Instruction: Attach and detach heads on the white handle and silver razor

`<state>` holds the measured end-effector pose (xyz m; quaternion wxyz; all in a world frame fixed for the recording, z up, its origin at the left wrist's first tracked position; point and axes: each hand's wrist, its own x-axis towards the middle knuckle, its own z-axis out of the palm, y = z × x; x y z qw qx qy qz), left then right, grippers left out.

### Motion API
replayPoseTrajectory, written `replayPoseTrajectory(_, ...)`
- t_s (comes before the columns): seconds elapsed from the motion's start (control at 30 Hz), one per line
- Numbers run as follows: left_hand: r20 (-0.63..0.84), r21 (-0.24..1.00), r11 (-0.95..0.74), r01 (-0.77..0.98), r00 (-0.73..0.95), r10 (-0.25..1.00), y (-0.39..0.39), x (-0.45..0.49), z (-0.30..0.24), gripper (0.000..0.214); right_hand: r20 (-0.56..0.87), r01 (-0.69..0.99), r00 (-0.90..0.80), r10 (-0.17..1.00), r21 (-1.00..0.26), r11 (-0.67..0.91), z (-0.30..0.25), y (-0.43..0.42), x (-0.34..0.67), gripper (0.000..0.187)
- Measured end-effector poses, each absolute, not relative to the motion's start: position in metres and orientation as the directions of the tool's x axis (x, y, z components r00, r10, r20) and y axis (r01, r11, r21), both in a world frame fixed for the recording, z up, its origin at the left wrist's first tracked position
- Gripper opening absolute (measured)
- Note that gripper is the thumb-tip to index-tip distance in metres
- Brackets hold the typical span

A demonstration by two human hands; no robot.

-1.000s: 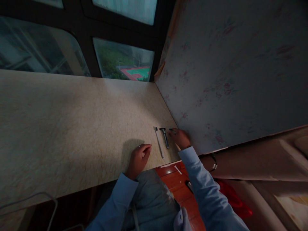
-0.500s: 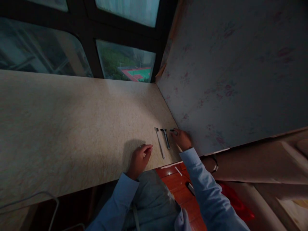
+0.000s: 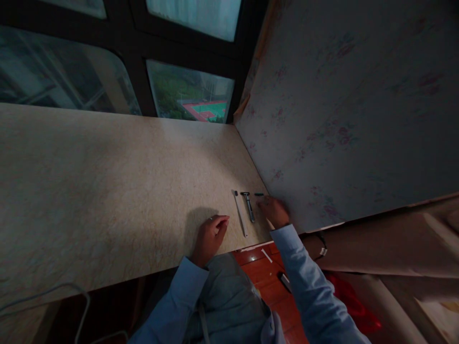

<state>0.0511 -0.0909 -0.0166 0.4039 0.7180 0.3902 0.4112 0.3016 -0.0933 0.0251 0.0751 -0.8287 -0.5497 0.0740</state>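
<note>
My right hand [image 3: 275, 212] is on the table beside the wall, fingers bent and a little apart, with nothing visible in them. A short dark piece [image 3: 258, 194], too small to name, lies just beyond its fingertips. Left of that hand lies a razor [image 3: 249, 209] with a dark head and grey handle, head toward the window. A white toothbrush [image 3: 241, 216] with dark bristles lies alongside it. My left hand [image 3: 210, 237] rests at the table's front edge, left of the toothbrush. Its fingers are curled, thumb and forefinger tips close together, holding nothing visible.
The marbled tabletop [image 3: 118, 191] runs left below the window [image 3: 193, 91]. A flowered wall panel [image 3: 344, 119] borders it on the right. A pale cable [image 3: 86, 306] hangs at the lower left. On the red floor [image 3: 272, 291] lie a white strip and a dark object.
My right hand has let go of the short dark piece and drawn back slightly toward me, leaving the piece on the table. My left hand has hardly moved.
</note>
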Motion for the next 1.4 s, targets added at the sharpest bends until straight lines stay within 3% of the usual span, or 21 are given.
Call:
replayPoseTrajectory(0.13,0.271,0.902,-0.365,0.229,0.356,0.894,-0.090,0.051,-0.017,0.018,-0.057,0.864,0.434,0.899,-0.258,-0.433,0.026,-0.102,0.299,0.033)
replayPoseTrajectory(0.33,0.274,0.902,-0.368,0.225,0.360,0.892,-0.091,0.051,-0.016,0.018,-0.072,0.817,0.501,0.863,-0.289,-0.498,0.029,-0.097,0.293,0.047)
replayPoseTrajectory(0.73,0.285,0.899,-0.375,0.226,0.347,0.893,-0.090,0.051,-0.016,0.018,-0.069,0.827,0.444,0.894,-0.354,-0.438,0.021,-0.099,0.297,0.036)
replayPoseTrajectory(0.97,0.272,0.902,-0.364,0.234,0.347,0.897,-0.091,0.051,-0.014,0.019,-0.075,0.789,0.447,0.892,-0.438,-0.432,0.024,-0.112,0.300,0.037)
replayPoseTrajectory(1.1,0.268,0.906,-0.358,0.226,0.346,0.899,-0.091,0.051,-0.016,0.019,-0.003,0.795,0.484,0.875,-0.418,-0.440,0.025,-0.115,0.295,0.050)
replayPoseTrajectory(1.23,0.264,0.909,-0.352,0.222,0.347,0.900,-0.090,0.052,-0.017,0.019,0.145,0.782,0.428,0.892,-0.554,-0.285,0.028,-0.124,0.265,0.051)
replayPoseTrajectory(1.4,0.261,0.933,-0.322,0.162,0.315,0.913,-0.093,0.046,-0.012,0.020,0.164,0.621,0.161,0.973,-0.784,0.029,0.031,-0.130,0.192,0.034)
